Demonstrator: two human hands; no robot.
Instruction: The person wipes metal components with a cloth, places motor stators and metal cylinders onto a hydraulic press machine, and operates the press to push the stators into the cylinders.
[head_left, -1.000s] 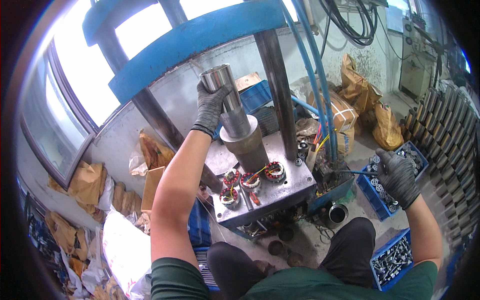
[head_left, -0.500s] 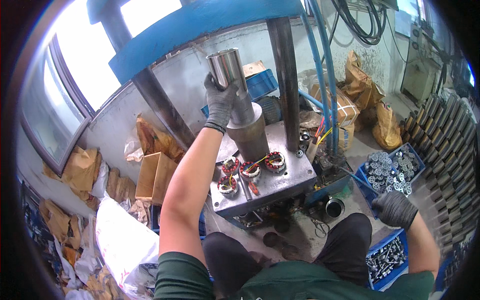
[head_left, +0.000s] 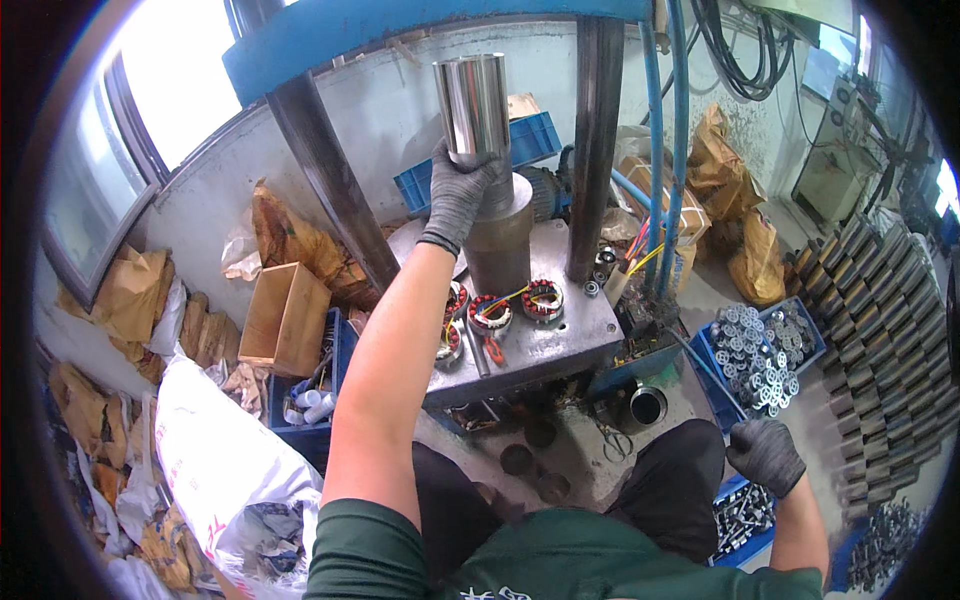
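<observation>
Our gloved left hand [head_left: 458, 192] is clamped around the lower end of a shiny upright steel cylinder [head_left: 472, 105], which stands on top of a wider dull grey metal cylinder [head_left: 500, 240] on the grey steel press table [head_left: 555, 335]. Just beside that base lie three round stator cores with copper windings and coloured wires [head_left: 510, 305]. Our gloved right hand [head_left: 766, 455] is curled into a loose fist, holding nothing we can see, above the near edge of a blue plastic crate of small perforated metal discs [head_left: 765, 350]. A brown cardboard box [head_left: 285, 315] sits well apart on the left.
</observation>
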